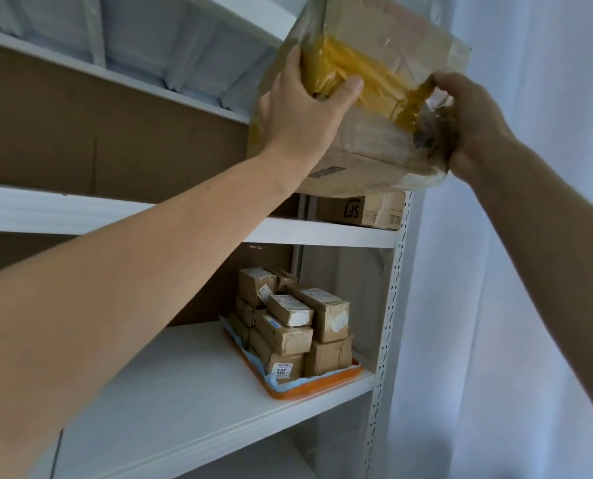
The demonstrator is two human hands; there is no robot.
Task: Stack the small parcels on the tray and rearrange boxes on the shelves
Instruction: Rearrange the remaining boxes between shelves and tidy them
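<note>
From my remote seat I saw the large cardboard box (pixel 381 140) held up in the upper centre of the frame, tilted, wrapped in clear film and crossed by a band of yellow tape (pixel 367 81). The left hand (pixel 302 112) grasped its left edge, thumb laid across the yellow tape and fingers hooked round the far side. The right hand (pixel 467 126) clutched the box's lower right corner, fingers curled into the loose film there. Just below the held box, at the right end of the middle shelf (pixel 322 233), lay a flat brown carton (pixel 364 210) with a black logo on its side; I could not tell whether the two touched. In the lower centre, the small parcels (pixel 288 326) stood stacked in several layers on the orange tray (pixel 316 388), which sat at the right end of the lower shelf (pixel 184 392), close to the perforated upright. A pale curtain (pixel 530 271) filled the right side of the frame.
</note>
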